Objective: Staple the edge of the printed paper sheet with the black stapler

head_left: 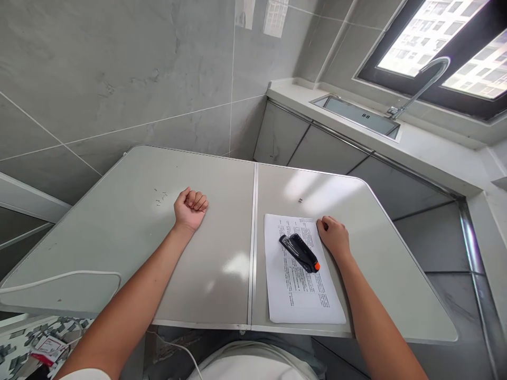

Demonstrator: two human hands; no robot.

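Observation:
My left hand rests on the left half of the table, palm side up, its fingers curled into a fist with nothing visible in them. My right hand lies curled closed on the right half, by the upper right edge of a stack of printed paper; nothing shows in its fingers. On the paper sits a black stapler with an orange end, apart from both hands. Small dark bits like staples are scattered beyond my left hand. Another small dark piece lies above the paper.
The folding table has a metal seam down its middle. A white cable crosses its left front corner. Behind on the right stand a counter with a sink, a faucet and a window. A grey tiled wall rises behind.

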